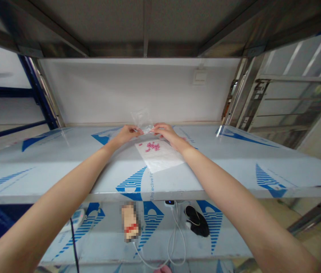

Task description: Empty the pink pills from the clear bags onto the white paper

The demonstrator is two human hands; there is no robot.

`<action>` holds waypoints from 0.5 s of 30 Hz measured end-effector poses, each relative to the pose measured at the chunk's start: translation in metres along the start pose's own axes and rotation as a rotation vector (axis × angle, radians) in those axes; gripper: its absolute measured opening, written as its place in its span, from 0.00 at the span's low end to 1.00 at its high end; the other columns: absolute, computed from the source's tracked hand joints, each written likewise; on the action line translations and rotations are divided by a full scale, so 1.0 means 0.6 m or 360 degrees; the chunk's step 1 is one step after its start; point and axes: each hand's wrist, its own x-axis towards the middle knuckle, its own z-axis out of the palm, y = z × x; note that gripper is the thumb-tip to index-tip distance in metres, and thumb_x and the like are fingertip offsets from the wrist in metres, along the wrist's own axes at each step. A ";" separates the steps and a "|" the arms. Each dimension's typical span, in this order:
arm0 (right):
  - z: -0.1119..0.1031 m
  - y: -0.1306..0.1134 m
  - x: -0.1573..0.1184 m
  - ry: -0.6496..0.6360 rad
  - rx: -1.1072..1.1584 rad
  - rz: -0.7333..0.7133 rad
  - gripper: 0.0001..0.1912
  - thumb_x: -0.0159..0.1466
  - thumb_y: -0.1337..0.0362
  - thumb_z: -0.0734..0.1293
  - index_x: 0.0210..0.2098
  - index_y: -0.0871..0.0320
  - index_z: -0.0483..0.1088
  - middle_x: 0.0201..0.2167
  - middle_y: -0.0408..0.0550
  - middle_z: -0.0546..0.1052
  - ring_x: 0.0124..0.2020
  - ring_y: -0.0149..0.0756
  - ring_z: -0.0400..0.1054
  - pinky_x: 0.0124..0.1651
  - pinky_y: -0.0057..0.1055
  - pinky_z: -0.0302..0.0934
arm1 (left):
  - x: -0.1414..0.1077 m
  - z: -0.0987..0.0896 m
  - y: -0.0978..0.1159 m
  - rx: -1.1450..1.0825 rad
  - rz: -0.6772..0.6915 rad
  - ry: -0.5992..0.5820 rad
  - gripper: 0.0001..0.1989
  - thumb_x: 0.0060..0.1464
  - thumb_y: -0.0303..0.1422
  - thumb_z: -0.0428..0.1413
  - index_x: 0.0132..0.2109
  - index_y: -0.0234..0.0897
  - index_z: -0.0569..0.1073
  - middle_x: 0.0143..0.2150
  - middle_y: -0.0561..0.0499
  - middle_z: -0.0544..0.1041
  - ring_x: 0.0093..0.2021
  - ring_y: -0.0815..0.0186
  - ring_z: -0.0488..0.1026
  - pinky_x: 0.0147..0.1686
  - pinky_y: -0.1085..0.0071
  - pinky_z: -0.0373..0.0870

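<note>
A clear plastic bag [142, 118] stands up between my two hands near the back of the shelf. My left hand [129, 133] pinches its left side, and my right hand [164, 132] pinches the right side, the fingertips close together. Just in front of the hands, a white sheet [163, 159] lies on the film-covered shelf. Several small pink pieces [153, 146] are scattered over the sheet's back left part. The bag is see-through, and its lower edge is hard to make out.
The metal shelf [86, 189] carries blue-printed film. A lower shelf [103, 246] holds a blurred-out object [130, 222], white cables [185, 250], a black item [198, 223] and a white device [77, 218]. A metal deck [115, 26] hangs overhead; a wall [120, 91] stands behind.
</note>
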 end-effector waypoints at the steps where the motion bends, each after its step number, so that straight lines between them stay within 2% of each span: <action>1: 0.000 -0.001 -0.001 0.0003 -0.0004 -0.0030 0.06 0.54 0.63 0.71 0.28 0.57 0.71 0.48 0.47 0.73 0.37 0.33 0.69 0.34 0.30 0.60 | 0.000 0.000 0.000 -0.0008 0.0004 0.0001 0.06 0.47 0.33 0.61 0.32 0.34 0.77 0.27 0.51 0.75 0.28 0.68 0.69 0.27 0.75 0.58; 4: 0.000 -0.003 -0.004 0.0015 -0.0018 -0.0032 0.06 0.54 0.63 0.71 0.27 0.57 0.70 0.50 0.47 0.72 0.37 0.33 0.69 0.35 0.30 0.61 | 0.000 0.000 0.000 -0.0007 0.0012 -0.0007 0.07 0.47 0.32 0.60 0.33 0.33 0.78 0.28 0.49 0.77 0.28 0.68 0.70 0.29 0.75 0.59; 10: 0.002 0.000 -0.004 -0.0065 -0.0094 0.0100 0.08 0.58 0.59 0.71 0.34 0.54 0.71 0.36 0.46 0.76 0.38 0.38 0.70 0.42 0.35 0.63 | 0.000 -0.002 0.000 -0.0066 0.0085 -0.0054 0.10 0.46 0.34 0.61 0.34 0.30 0.78 0.31 0.47 0.78 0.29 0.68 0.70 0.29 0.74 0.60; 15: 0.002 0.010 0.002 -0.0091 -0.0106 0.0095 0.11 0.57 0.59 0.73 0.37 0.55 0.73 0.40 0.48 0.78 0.41 0.38 0.70 0.46 0.35 0.63 | -0.001 0.000 0.000 -0.0091 0.0114 -0.0094 0.09 0.46 0.33 0.61 0.35 0.31 0.78 0.32 0.47 0.79 0.31 0.67 0.72 0.33 0.73 0.63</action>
